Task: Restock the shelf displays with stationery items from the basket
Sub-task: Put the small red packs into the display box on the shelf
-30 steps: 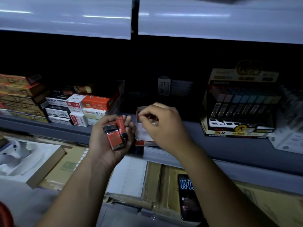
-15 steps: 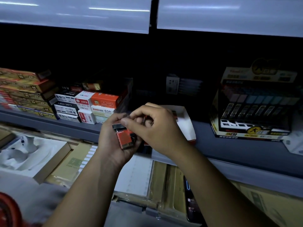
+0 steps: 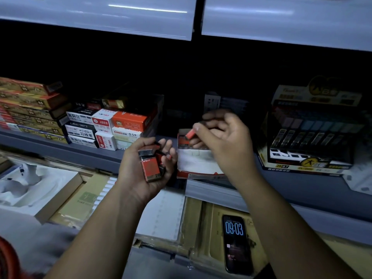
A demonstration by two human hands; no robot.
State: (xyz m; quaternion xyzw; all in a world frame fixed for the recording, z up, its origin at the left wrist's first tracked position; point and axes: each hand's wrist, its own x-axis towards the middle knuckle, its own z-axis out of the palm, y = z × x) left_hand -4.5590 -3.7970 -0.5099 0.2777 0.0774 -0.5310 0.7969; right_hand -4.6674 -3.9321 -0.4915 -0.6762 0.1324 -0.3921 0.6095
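Observation:
My left hand [image 3: 141,174] is palm up in front of the shelf edge and holds several small red lead cases [image 3: 151,168] with dark caps. My right hand [image 3: 223,141] pinches one red lead case [image 3: 189,134] between thumb and fingers, just above an open red-and-white display box [image 3: 193,162] on the grey shelf [image 3: 84,156]. More red cases show inside the box, at its back left. The basket is only a red sliver [image 3: 8,258] at the bottom left corner.
Stacked stationery boxes [image 3: 104,125] fill the shelf's left part. A tall lead display carton [image 3: 310,133] stands at the right. Below the shelf lie flat cardboard packs [image 3: 80,200], a white moulded tray [image 3: 30,190] and a phone [image 3: 236,242] showing 09:03.
My right hand took one red case from the bunch in my left hand and carried it right, over the display box. The left hand stayed about where it was.

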